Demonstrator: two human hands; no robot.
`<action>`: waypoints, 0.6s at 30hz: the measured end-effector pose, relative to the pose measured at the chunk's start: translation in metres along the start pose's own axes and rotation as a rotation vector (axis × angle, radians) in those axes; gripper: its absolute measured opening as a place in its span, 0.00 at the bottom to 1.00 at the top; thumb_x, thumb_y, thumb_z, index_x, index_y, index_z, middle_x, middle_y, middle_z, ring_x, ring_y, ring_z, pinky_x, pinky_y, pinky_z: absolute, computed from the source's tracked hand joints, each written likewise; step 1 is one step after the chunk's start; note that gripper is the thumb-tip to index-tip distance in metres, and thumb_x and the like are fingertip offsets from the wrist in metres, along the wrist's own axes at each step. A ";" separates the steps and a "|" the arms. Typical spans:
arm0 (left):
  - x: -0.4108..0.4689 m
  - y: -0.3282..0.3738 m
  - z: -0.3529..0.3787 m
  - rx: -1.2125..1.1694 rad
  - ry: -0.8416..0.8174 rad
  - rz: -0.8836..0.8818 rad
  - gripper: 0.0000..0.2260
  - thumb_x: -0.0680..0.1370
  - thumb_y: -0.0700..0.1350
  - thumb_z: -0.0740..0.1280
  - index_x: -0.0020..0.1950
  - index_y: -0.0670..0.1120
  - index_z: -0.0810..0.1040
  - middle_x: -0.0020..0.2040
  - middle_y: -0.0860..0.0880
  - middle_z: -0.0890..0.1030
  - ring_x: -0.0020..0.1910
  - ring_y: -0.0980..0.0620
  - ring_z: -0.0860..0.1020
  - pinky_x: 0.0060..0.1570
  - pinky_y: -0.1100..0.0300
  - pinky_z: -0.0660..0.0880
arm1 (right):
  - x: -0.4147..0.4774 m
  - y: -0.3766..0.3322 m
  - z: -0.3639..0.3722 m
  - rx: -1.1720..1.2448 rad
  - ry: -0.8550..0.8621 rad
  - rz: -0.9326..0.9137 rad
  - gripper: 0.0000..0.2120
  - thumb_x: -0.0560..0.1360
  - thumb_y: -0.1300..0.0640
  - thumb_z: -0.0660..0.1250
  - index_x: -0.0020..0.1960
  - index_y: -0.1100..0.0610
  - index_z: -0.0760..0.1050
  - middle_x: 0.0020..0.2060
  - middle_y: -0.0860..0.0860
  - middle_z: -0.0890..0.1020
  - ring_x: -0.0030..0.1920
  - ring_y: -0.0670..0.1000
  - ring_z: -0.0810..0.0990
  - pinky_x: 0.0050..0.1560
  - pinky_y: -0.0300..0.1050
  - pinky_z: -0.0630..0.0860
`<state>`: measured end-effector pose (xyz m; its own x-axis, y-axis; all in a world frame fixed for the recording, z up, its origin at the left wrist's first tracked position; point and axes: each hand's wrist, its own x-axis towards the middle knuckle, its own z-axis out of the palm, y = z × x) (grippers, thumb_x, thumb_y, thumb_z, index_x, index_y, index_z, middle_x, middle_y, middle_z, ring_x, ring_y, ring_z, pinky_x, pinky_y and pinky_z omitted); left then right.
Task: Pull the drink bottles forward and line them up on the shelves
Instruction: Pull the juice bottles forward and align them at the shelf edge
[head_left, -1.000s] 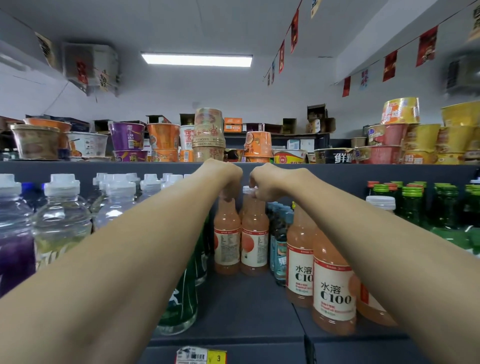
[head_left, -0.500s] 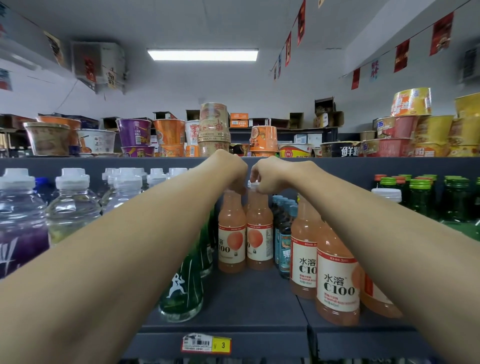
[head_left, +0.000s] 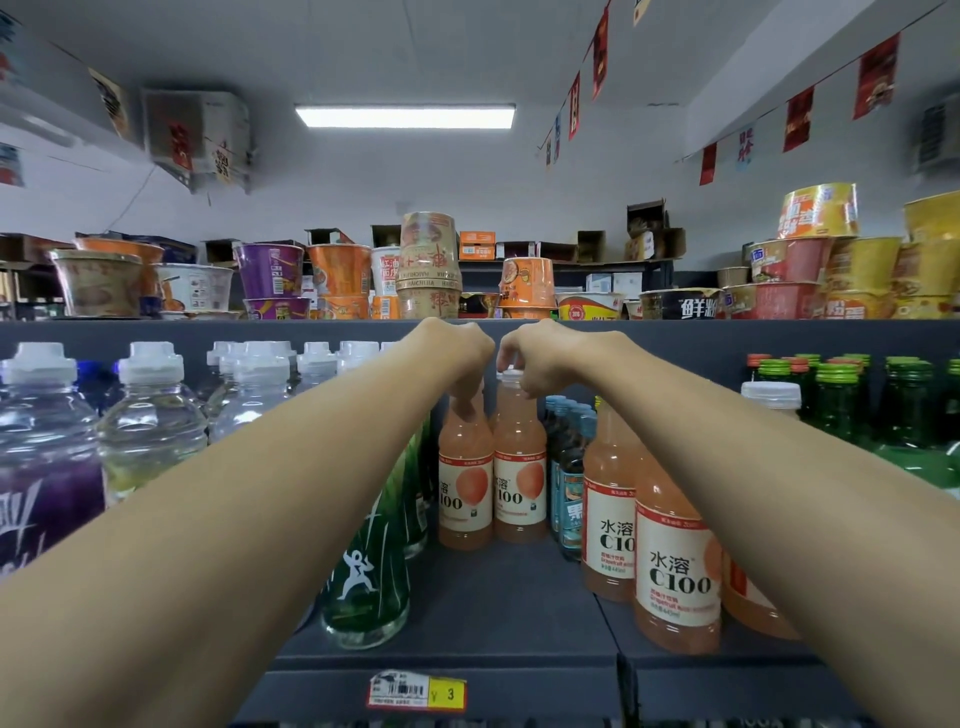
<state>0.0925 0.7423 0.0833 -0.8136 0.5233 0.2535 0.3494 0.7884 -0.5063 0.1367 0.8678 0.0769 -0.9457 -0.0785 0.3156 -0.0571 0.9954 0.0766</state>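
Note:
Two pink C100 drink bottles stand side by side in the middle of the dark shelf (head_left: 498, 597), set back from its front edge. My left hand (head_left: 457, 358) grips the neck of the left pink bottle (head_left: 465, 483) from above, its cap hidden under my fingers. My right hand (head_left: 545, 358) pinches the white cap of the right pink bottle (head_left: 519, 478). Two more C100 bottles (head_left: 675, 566) stand in a row at the right, closer to the front edge.
A green bottle (head_left: 369, 587) stands at the front left of the gap. Clear and purple bottles (head_left: 150, 431) fill the left, blue bottles (head_left: 569, 483) sit behind the right C100 row, green glass bottles (head_left: 836, 405) far right. Noodle bowls (head_left: 270, 270) line the top shelf. A price tag (head_left: 415, 691) marks the edge.
Both pink bottles have slid a little forward along the shelf with my hands on their tops. The camera has tilted slightly, showing more of the shelf's front edge.

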 end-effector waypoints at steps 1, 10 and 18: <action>0.000 -0.002 -0.002 -0.002 -0.002 0.010 0.26 0.68 0.62 0.77 0.44 0.47 0.65 0.40 0.50 0.72 0.34 0.52 0.72 0.36 0.56 0.74 | 0.000 -0.001 -0.001 0.000 -0.004 0.011 0.20 0.75 0.58 0.73 0.66 0.52 0.75 0.58 0.52 0.78 0.50 0.50 0.78 0.38 0.39 0.74; -0.004 -0.001 -0.013 0.030 0.002 0.069 0.24 0.68 0.61 0.78 0.39 0.49 0.67 0.40 0.51 0.74 0.35 0.53 0.73 0.31 0.58 0.69 | 0.001 -0.010 0.005 -0.115 0.035 0.039 0.19 0.75 0.52 0.74 0.61 0.61 0.78 0.51 0.55 0.82 0.50 0.53 0.82 0.48 0.43 0.81; -0.006 0.000 -0.012 0.045 0.027 0.077 0.24 0.70 0.63 0.75 0.40 0.50 0.64 0.38 0.51 0.74 0.33 0.54 0.72 0.28 0.60 0.66 | 0.001 -0.007 0.007 -0.125 0.016 0.036 0.21 0.75 0.56 0.74 0.66 0.60 0.76 0.57 0.56 0.81 0.54 0.55 0.81 0.53 0.46 0.82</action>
<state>0.1032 0.7431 0.0921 -0.7720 0.5909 0.2343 0.3888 0.7305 -0.5615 0.1342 0.8617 0.0696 -0.9411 -0.0445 0.3352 0.0184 0.9831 0.1822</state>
